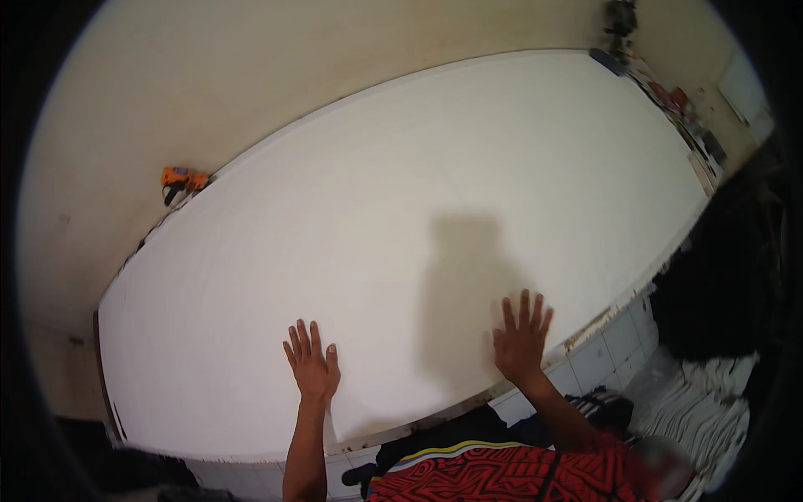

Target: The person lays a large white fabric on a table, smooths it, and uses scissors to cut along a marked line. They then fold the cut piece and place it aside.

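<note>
A broad white sheet [351,209], which looks like fabric, lies spread over a long table and reaches to its edges. Over its near left part, my left hand [312,370] rests palm down with fingers stretched and thumb apart. Near the front edge on the right, my right hand [522,341] is over the same sheet, its fingers spread. Neither hand holds anything. A faint shadow edges the right hand, so I cannot tell whether its whole palm touches the sheet. My own larger shadow falls on the sheet between the hands.
An orange tool [180,177] stands at the back left edge by the wall. Small clutter [682,113] lines the far right edge, with a dark blue item [608,62] at its corner. White layered cloth [703,410] and black material [711,289] lie at lower right.
</note>
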### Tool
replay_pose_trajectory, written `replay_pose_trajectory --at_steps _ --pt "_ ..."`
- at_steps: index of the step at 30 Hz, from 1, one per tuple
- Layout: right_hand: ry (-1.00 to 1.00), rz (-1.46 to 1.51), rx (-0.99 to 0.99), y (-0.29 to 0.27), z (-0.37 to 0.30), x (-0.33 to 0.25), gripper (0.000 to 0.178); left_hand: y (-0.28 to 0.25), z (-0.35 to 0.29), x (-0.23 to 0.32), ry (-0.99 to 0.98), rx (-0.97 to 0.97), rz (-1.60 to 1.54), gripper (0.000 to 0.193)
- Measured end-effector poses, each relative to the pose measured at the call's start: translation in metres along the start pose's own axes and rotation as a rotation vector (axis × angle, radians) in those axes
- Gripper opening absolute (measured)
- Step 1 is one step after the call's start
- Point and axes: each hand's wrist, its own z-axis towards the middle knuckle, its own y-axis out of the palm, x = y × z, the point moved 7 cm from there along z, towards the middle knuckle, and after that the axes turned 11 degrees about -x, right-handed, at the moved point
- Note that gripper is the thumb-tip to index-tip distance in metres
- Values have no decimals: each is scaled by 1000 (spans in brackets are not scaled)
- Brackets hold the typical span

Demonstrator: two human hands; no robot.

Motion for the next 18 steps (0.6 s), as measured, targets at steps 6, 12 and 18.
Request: replay_pose_trajectory --at_steps 6,12,18 --pt "116 -21 -212 -12 36 18 74 -20 12 52 -2 16 59 70" --pt "-270 31 232 -69 323 -7 64 22 -41 201 268 -147 -96 61" --pt "-461 -102 273 -47 621 -98 61 78 -50 236 141 -324 -90 63"
